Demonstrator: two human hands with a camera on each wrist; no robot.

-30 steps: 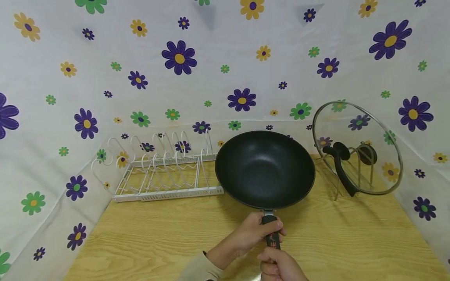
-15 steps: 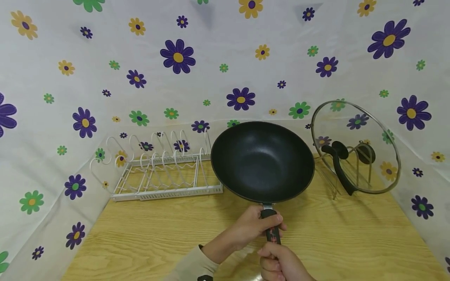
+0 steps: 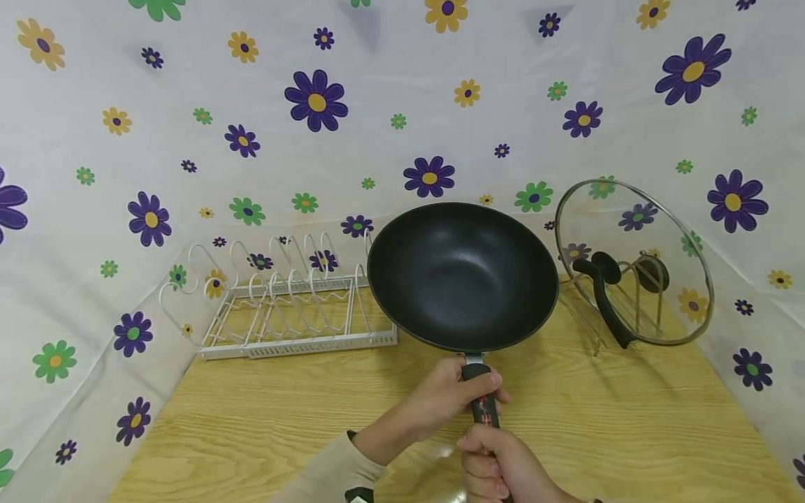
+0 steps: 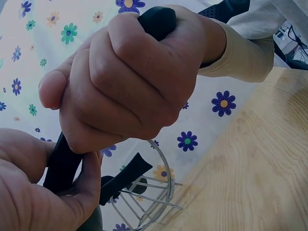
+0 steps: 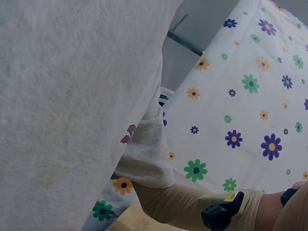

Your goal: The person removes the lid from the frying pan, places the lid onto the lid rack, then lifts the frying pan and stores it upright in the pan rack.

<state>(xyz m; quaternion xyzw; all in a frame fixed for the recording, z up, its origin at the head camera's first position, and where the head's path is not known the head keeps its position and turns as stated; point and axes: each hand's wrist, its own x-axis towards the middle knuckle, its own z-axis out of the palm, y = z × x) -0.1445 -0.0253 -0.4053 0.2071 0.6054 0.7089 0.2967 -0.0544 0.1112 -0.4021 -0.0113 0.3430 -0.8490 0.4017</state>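
My left hand (image 3: 449, 398) and right hand (image 3: 497, 464) both wrapped tight round the wok (image 3: 462, 276) handle (left nearer the bowl), wok above the table (image 3: 251, 426)

Head view: from above and behind, facing forward and down across the wooden table (image 3: 264, 433) toward the flowered backdrop (image 3: 189, 84), far enough to take in wok (image 3: 462, 276), rack (image 3: 289, 307) and glass lid (image 3: 635, 262). Left wrist view: very close, from below, filled by both hands on the wok handle (image 4: 60, 166), sharing handle, lid and backdrop with the head view. Right wrist view: pressed against a pale sleeve (image 5: 72, 96), facing the backdrop.
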